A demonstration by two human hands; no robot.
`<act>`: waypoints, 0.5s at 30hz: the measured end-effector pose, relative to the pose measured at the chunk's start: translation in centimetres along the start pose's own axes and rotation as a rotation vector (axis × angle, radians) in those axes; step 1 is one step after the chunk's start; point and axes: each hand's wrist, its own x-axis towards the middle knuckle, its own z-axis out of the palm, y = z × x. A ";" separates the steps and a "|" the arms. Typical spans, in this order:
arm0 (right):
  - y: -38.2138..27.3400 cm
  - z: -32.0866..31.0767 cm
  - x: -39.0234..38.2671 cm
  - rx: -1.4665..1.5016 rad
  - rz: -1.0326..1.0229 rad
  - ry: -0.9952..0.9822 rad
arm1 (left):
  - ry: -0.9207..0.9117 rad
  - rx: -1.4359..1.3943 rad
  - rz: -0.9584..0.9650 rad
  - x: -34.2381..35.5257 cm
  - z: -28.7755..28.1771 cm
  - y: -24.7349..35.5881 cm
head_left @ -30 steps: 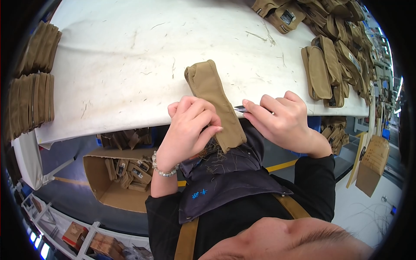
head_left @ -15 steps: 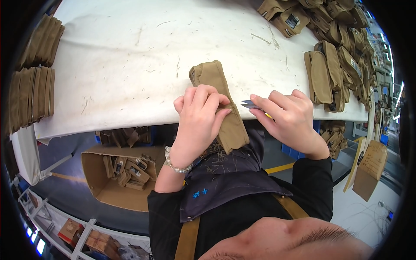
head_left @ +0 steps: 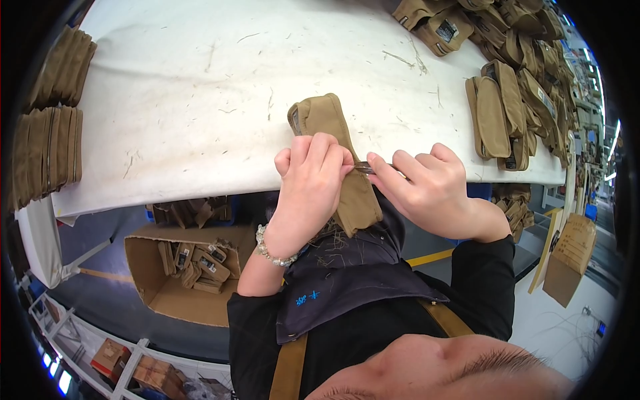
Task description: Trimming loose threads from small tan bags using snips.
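Note:
A long tan fabric pouch (head_left: 362,202) lies across the table's near edge, its lower end hanging over my lap. My left hand (head_left: 312,175) is closed on it, thumb and forefinger pinched at the seam along its right side. Any thread in that pinch is too small to make out. My right hand (head_left: 421,185) grips small metal thread snips (head_left: 364,168), mostly covered by the fingers. Their blade tips reach the pouch's seam, right beside my left fingertips.
Tan pouches stand in rows (head_left: 47,150) at the table's left edge, and more are heaped (head_left: 497,120) at the right. Loose threads lie on the white tabletop (head_left: 200,100). Below, a cardboard box (head_left: 143,277) holds several pouches. Thread scraps cling to my dark apron (head_left: 353,287).
My right hand has moved left, bringing the snips from beside the pouch to its seam. The left hand keeps its pinch and the pouch has barely shifted.

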 end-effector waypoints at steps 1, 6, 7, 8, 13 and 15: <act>-0.1 0.0 0.1 -0.013 -0.008 0.008 | -0.002 -0.005 0.000 -0.1 0.0 0.0; -0.4 0.2 0.1 -0.071 -0.043 0.031 | -0.002 -0.018 -0.002 -0.2 -0.1 0.1; -0.4 0.1 0.1 -0.082 -0.055 0.025 | -0.002 -0.024 -0.001 -0.2 0.0 0.1; -0.4 0.2 0.1 -0.093 -0.067 0.019 | -0.001 -0.029 0.000 -0.3 0.0 0.1; -0.5 -0.1 0.1 -0.092 -0.075 0.016 | -0.002 -0.032 0.001 -0.3 0.0 -0.1; -0.4 -0.3 0.1 -0.075 -0.074 0.017 | 0.000 -0.039 -0.008 -0.4 -0.2 0.0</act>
